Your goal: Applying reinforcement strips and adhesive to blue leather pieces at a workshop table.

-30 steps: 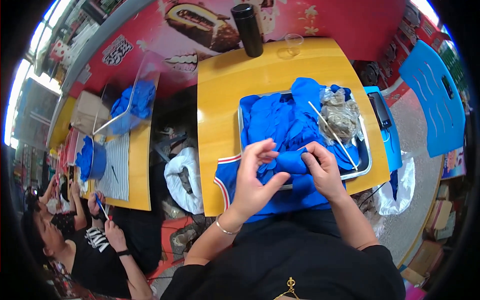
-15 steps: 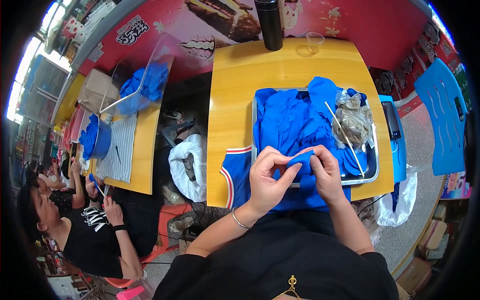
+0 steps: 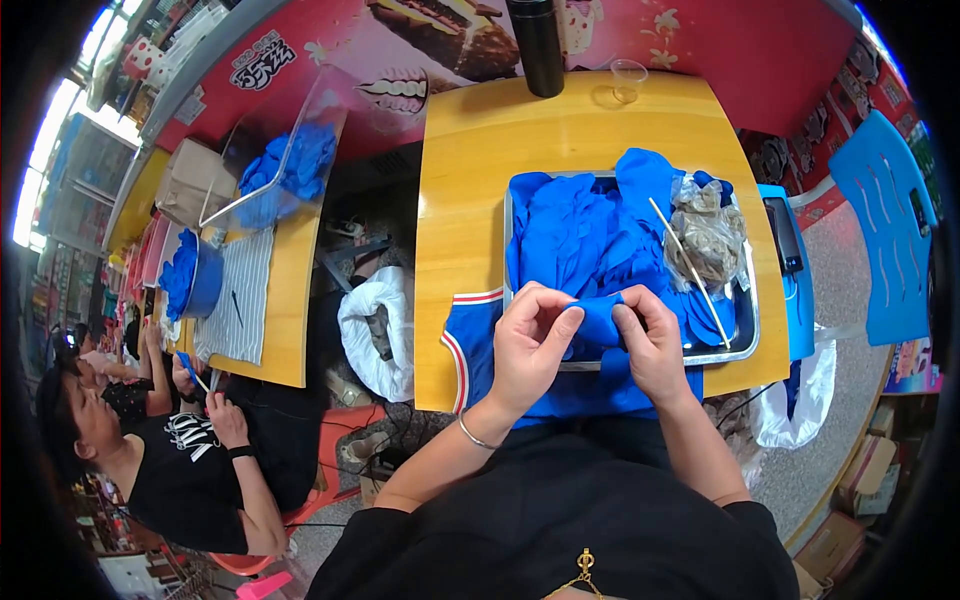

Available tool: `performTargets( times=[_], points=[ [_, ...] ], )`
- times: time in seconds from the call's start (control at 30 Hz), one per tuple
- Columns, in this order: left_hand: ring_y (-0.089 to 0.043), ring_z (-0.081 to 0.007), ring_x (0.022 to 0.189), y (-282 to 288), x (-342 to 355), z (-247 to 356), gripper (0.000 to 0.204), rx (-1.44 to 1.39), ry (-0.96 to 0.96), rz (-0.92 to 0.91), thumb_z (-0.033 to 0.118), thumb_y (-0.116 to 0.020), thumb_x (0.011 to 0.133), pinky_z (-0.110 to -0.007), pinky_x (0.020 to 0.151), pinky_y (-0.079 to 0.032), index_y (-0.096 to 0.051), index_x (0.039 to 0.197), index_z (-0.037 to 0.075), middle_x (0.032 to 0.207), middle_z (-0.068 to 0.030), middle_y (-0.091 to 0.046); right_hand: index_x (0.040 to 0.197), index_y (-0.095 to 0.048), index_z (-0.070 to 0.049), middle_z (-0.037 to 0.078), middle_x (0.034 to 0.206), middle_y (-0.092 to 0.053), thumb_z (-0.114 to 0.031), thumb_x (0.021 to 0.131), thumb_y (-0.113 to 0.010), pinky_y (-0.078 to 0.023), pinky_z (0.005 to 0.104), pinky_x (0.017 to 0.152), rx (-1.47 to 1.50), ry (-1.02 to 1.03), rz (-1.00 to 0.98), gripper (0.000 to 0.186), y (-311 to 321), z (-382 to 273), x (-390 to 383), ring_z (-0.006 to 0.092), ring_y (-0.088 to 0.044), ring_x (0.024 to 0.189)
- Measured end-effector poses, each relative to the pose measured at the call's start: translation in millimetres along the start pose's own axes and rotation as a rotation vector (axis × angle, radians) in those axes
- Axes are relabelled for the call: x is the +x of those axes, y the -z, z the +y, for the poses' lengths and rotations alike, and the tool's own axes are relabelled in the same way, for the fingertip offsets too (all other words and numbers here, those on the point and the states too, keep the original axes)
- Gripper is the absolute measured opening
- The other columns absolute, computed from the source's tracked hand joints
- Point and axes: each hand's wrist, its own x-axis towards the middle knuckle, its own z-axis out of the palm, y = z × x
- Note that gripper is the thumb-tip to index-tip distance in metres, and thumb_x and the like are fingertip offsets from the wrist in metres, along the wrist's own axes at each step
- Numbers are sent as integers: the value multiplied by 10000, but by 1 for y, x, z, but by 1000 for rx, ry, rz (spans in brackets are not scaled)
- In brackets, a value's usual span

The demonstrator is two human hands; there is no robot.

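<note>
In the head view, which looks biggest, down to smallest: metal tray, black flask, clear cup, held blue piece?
1. Metal tray
2. Black flask
3. Clear cup
Unranked: held blue piece; it's partly hidden and nearer the camera.

Ahead-left of the left hand point(image 3: 533, 348), the pink wall point(image 3: 335, 42) carries black-and-white lettering point(image 3: 261, 62); farther left, a black shirt point(image 3: 185, 505) carries white letters point(image 3: 191, 434).

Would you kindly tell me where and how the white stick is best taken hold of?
Probably pinch the stick across its width, just on the near side of its middle, coming from above: it is thin, straight and uncovered, slanting over the blue heap, while the bag crowds its far half. The right hand is nearer, but holds a blue piece.
</note>
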Motion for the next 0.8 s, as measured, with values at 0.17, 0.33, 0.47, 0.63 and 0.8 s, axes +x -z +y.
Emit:
performTargets(
  times=[0.17, 0.33, 0.47, 0.63, 0.8],
  points=[
    [-563, -86, 776, -3, 1, 1, 245, 126, -19, -81, 87, -717, 781, -191, 666, -462, -610, 983, 0, 905, -28, -538, 860, -589, 6, 19, 706, -560, -76, 882, -553, -390, 220, 540, -221, 154, 25, 92, -3, -5, 0, 51, -489, 618],
    [-547, -66, 740, 1, 2, -3, 150, 184, -23, -54, 52, -687, 798, -181, 627, -431, -629, 923, -6, 824, -19, -549, 882, -596, 15, 44, 735, -584, -76, 873, -565, -409, 226, 557, -223, 88, 2, 96, -1, -10, 0, 74, -511, 632],
    [-533, -55, 722, 3, 3, -9, 115, 150, -5, -29, 47, -676, 810, -169, 609, -407, -633, 902, -7, 785, -11, -559, 971, -594, 14, 40, 836, -597, -54, 846, -602, -453, 205, 635, -51, 124, -26, 143, 0, -9, 3, 75, -551, 732],
    [-512, -38, 718, 7, 4, -9, 96, -39, 49, 67, 65, -657, 837, -164, 632, -403, -614, 909, 16, 814, 4, -571, 1035, -584, 5, 45, 904, -613, 8, 780, -662, -498, 213, 712, 75, -22, -78, 267, 6, -16, 1, 80, -594, 830],
    [-544, -52, 774, 8, 6, -8, 139, -91, 102, 4, 77, -669, 830, -177, 665, -433, -603, 939, 22, 861, -3, -583, 978, -599, 1, 39, 883, -638, -19, 764, -691, -497, 215, 671, -15, -53, -46, 234, 11, -13, 3, 74, -610, 752]
  ],
)
